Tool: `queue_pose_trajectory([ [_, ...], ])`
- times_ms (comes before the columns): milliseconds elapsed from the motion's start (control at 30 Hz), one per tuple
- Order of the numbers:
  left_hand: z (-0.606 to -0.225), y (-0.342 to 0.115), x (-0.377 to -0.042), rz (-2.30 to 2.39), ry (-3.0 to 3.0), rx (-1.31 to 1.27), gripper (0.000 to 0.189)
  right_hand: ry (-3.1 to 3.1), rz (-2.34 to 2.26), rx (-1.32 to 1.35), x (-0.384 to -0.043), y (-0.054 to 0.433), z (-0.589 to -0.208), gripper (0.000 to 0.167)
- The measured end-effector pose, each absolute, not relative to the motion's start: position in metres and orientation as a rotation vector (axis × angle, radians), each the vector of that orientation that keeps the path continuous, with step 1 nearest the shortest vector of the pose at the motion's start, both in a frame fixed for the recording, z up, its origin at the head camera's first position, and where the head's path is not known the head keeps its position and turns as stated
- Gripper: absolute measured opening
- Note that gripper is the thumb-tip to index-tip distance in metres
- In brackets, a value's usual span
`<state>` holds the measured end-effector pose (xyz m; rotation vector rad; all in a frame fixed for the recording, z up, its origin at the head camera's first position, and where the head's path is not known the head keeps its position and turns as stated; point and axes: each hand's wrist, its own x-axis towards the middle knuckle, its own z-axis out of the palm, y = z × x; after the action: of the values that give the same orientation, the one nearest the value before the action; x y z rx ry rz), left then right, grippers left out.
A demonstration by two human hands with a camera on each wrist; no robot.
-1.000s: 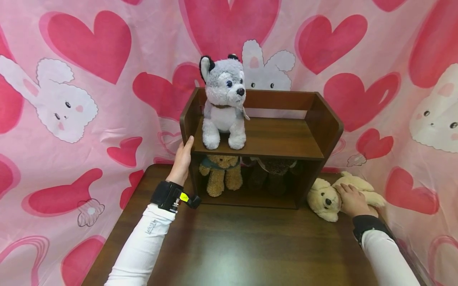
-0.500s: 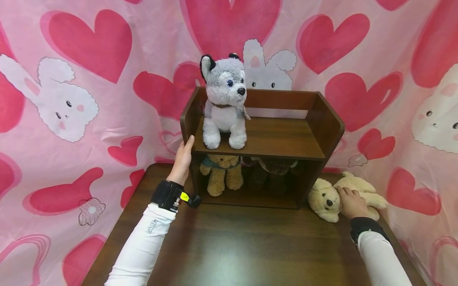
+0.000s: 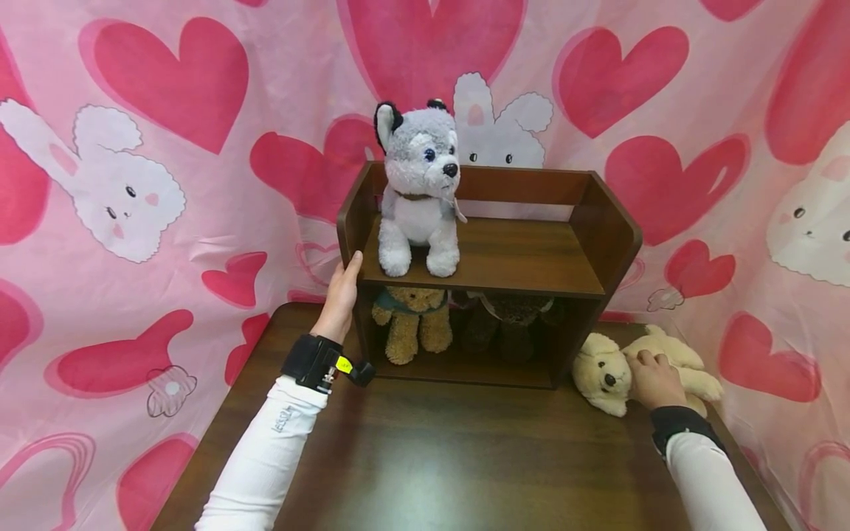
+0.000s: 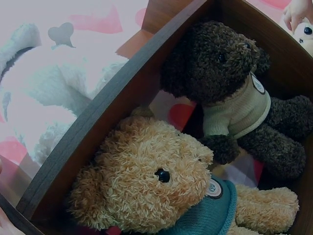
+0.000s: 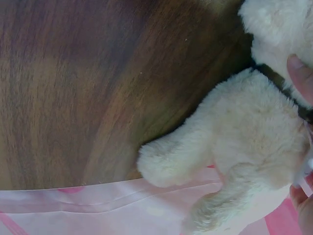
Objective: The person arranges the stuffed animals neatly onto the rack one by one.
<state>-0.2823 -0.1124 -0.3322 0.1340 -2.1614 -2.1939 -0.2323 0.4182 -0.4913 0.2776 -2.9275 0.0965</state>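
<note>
At the right end of the desk lies a cream plush dog (image 3: 671, 354) on its side, its head beside the bookshelf. My right hand (image 3: 657, 380) grips it near the neck. In the right wrist view, thumb and fingers show on either side of the cream plush dog's body (image 5: 254, 122). My left hand (image 3: 340, 299) holds the front edge of the left side panel of the small brown shelf (image 3: 524, 258). A grey and white plush husky (image 3: 420, 214) sits upright on the upper board, facing right.
In the lower compartment sit a tan teddy bear (image 4: 146, 176) in a teal sweater and a dark brown plush (image 4: 210, 63) in a beige sweater. The shelf stands on a brown wooden desk (image 3: 425, 442). A pink cloth (image 3: 219, 184) with hearts and rabbits hangs close around it.
The right hand's fingers have curled in more at the cream plush dog's neck. Its legs have shifted slightly toward the front right. Left hand and shelf stay as they were.
</note>
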Motion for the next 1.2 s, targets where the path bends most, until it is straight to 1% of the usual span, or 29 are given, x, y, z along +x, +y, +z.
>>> queue_pose_trajectory([
  [100,-0.332,-0.112,-0.282,-2.195,-2.160,0.121,0.067,-2.928,0.104,0.297,-0.233,0.419,-0.491,0.059],
  [400,-0.333,-0.112,-0.284,-2.195,-2.154,0.109,0.067,-2.974,0.143,0.303,-0.238,0.425,-0.499,0.067],
  [533,-0.332,-0.113,-0.283,-2.199,-2.144,0.109,0.066,-3.010,0.193,0.248,-0.239,0.425,-0.501,0.074],
  [733,-0.332,-0.113,-0.282,-2.196,-2.164,0.133,0.068,-3.027,0.136,0.207,-0.235,0.421,-0.506,0.086],
  [833,-0.332,-0.112,-0.282,-2.201,-2.167,0.132,0.068,-3.007,0.112,0.199,-0.232,0.418,-0.508,0.084],
  [1067,-0.333,-0.112,-0.283,-2.194,-2.162,0.112,0.067,-2.918,0.082,0.199,-0.229,0.418,-0.518,0.069],
  [1200,-0.333,-0.112,-0.283,-2.191,-2.156,0.107,0.066,-2.901,0.066,0.229,-0.228,0.420,-0.521,0.068],
])
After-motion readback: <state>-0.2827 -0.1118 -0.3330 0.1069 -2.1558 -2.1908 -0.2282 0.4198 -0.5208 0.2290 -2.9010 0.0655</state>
